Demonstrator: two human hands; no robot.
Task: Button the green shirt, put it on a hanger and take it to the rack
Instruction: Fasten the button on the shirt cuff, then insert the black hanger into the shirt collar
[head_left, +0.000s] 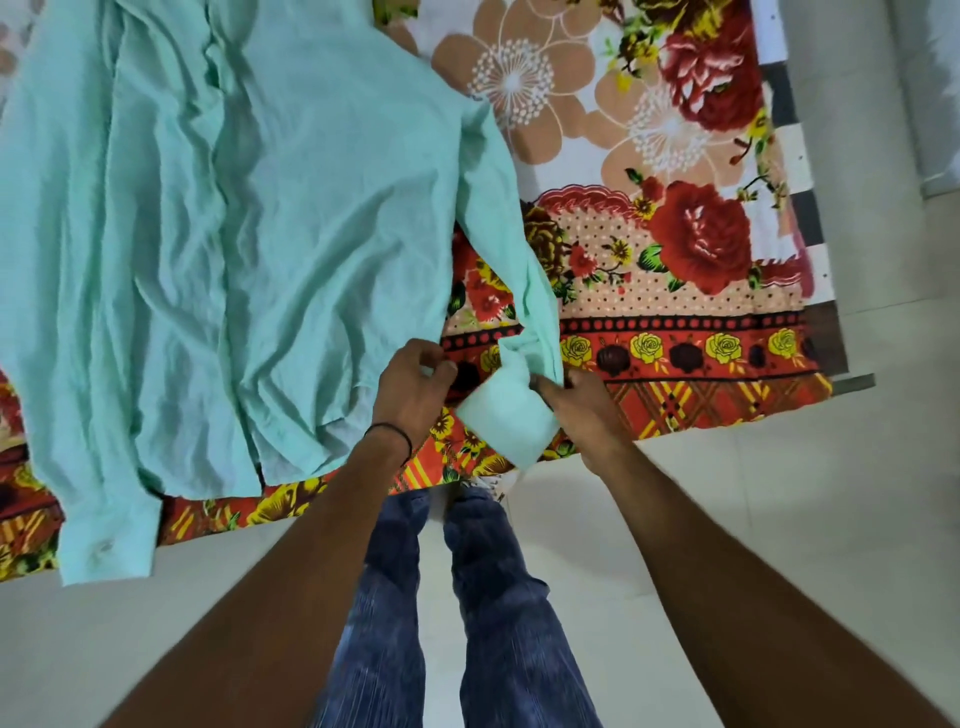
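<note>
The green shirt (249, 218) lies spread and wrinkled on a flowered bedsheet (675, 260). Its right sleeve runs down to the bed's near edge, where the cuff (506, 415) hangs just over it. My right hand (582, 410) pinches the cuff's right side. My left hand (415, 384) has its fingers curled at the cuff's left side, pinching a bit of green cloth. The left sleeve's cuff (109, 540) hangs over the bed's edge at the lower left. No hanger or rack is in view.
The bed's edge runs across the middle of the view, with pale floor tiles (753, 519) below and to the right. My legs in blue jeans (467, 597) stand close to the bed, under my hands.
</note>
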